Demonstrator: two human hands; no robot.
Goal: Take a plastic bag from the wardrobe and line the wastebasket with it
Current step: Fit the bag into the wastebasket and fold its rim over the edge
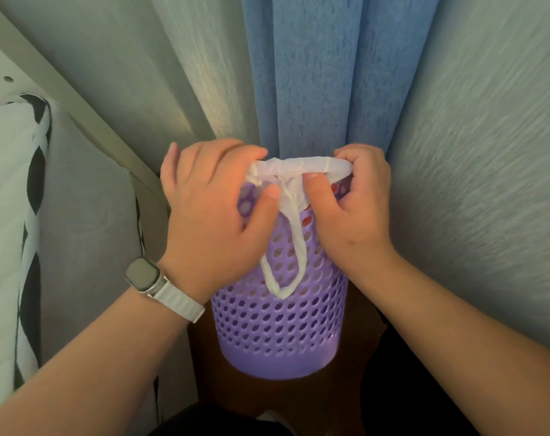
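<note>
The purple basket (276,328), its wall full of small holes, stood upright on a dark brown floor (204,391), close against the curtains on its far side. A blue curtain (314,73) hung straight behind it, with pale curtains (487,152) on either side.

The white bag (302,166) sat at the top of the basket. Its bunched edge ran as a band along the far rim from one hand to the other. One loop (300,247) of the bag hung down outside the near wall, reaching about halfway down the basket. How far the bag went down inside could not be told.

The left hand (213,209) was at the left of the rim. Its fingers were curled over the bag's edge and its thumb pressed the film from the near side, so it gripped the bag. The right hand (355,209) was at the right of the rim, fingers curled over the band and thumb pinching it from the near side. Both hands covered parts of the rim, and both forearms came in from the near corners.

A watch (143,273) with a pale strap sat on the left wrist. At the far left a white rail (63,89) ran slantwise, and beside it lay a white cloth (3,184) with black marks.
</note>
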